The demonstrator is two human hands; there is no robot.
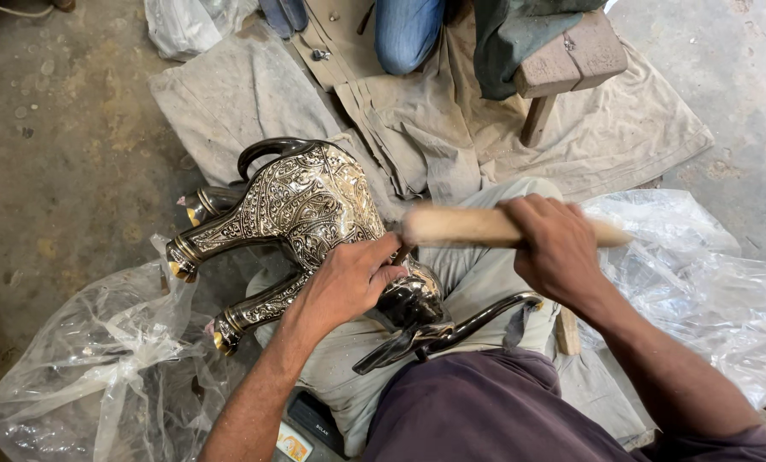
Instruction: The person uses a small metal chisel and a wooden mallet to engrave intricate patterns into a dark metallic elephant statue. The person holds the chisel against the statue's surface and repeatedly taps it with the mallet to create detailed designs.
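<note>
A dark metal animal figure [301, 205] with fine silver engraving lies on its side across my lap, its legs pointing left. My left hand [348, 278] rests on the figure's body near the neck, fingers pinched as if gripping a small tool whose tip I cannot make out. My right hand [554, 244] grips a wooden mallet [468, 227] that is blurred with motion just above the left hand. The figure's curved dark trunk or horn [451, 334] reaches toward my waist.
Clear plastic sheets lie at the lower left [83, 359] and right [708, 282]. Grey cloths [246, 94] cover the concrete floor ahead. A small wooden stool [571, 64] and another person's jeans-clad knee [408, 34] are at the top.
</note>
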